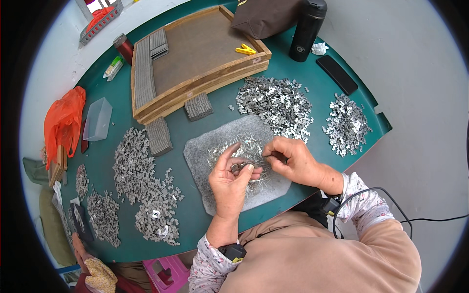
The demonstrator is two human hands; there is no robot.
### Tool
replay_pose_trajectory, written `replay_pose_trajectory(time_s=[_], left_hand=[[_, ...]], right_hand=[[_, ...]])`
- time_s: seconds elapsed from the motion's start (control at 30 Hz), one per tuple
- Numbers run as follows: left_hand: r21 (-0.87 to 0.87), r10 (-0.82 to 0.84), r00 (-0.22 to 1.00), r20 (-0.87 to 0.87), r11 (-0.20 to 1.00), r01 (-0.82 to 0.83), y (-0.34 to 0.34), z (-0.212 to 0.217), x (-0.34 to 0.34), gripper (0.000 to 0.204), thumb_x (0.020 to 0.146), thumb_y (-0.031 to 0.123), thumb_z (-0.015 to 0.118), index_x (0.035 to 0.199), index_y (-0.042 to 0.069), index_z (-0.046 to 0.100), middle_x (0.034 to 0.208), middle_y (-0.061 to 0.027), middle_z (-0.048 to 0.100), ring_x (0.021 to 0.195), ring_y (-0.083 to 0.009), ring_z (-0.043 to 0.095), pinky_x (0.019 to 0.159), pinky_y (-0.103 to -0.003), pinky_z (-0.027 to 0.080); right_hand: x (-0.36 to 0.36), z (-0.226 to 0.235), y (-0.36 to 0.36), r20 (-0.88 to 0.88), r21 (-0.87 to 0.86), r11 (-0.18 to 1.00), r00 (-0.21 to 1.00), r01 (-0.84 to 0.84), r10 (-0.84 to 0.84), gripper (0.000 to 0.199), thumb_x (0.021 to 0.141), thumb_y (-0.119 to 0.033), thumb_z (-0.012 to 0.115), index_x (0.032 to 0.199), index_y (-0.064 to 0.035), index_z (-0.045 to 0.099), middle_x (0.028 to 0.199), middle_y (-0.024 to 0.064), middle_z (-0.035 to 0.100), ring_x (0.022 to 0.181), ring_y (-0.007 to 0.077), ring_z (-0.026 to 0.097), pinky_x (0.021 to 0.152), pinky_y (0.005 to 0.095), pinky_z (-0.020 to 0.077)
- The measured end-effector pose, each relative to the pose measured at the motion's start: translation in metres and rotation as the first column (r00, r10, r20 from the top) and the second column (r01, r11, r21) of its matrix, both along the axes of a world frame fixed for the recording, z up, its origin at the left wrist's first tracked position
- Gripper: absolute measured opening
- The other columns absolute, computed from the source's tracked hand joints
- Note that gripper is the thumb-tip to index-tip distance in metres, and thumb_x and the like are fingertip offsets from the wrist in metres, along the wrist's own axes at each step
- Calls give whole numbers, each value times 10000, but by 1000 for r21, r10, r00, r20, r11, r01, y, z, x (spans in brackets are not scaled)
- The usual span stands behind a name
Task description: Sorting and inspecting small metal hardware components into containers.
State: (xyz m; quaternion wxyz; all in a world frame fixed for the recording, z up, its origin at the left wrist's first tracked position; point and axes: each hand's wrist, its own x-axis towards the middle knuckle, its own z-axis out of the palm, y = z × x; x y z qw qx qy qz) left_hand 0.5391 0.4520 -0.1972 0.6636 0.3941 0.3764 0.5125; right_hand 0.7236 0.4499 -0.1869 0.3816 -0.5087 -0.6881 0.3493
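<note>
My left hand (pixel 229 180) is over a grey felt mat (pixel 199 161), its index finger raised. Between its thumb and other fingers it grips small dark metal pieces (pixel 237 167), too small to make out exactly. Close on its right, my right hand (pixel 298 163) has thumb and fingers pinched together, the tips near those pieces; what they hold is hidden. Beneath both hands, many thin silvery pins (pixel 249 141) lie scattered on the mat.
Heaps of small metal pieces lie at left (pixel 132 166), beyond the mat (pixel 276 105) and at right (pixel 347 124). Stacked-piece blocks (pixel 159 136) stand by a wooden tray (pixel 195 90). A black bottle (pixel 308 31) and phone (pixel 337 74) stand far right. Another person's hand (pixel 80 251) shows lower left.
</note>
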Motion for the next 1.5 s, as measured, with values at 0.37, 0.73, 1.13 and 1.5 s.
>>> replay_pose_trajectory(time_s=[0.37,0.73,1.13,1.5], left_hand=[[-2,-4,1000,-4,1000,4,-1,-7,2,173,863,-81,553,1031,-89,593,866,-151,653,738,-210,687,657,-287,593],[74,-6,993,-114,997,14,-3,-5,5,252,844,-119,559,1092,-85,584,949,-142,646,779,-180,680,676,-259,593],[59,-73,996,-47,995,76,-12,-3,12,234,854,-102,560,1086,-89,588,1017,-173,634,803,-222,682,683,-300,611],[4,-116,965,-235,993,121,-21,11,4,224,907,1,552,1110,-86,587,867,-193,672,709,-219,693,590,-274,574]], right_hand=[[-16,4,-10,6,146,989,1000,27,-28,202,775,-1,646,974,-11,615,850,127,599,704,269,646,604,355,522],[-18,1,-11,19,105,993,998,49,-52,189,767,-21,654,949,-7,605,800,114,620,670,229,663,594,331,528],[-5,0,-20,100,386,921,990,51,-97,153,716,-50,666,860,-44,615,762,96,578,664,244,618,564,342,495],[28,2,-44,-13,132,980,989,149,-149,120,770,-76,628,859,-23,566,768,103,569,645,231,601,569,345,476]])
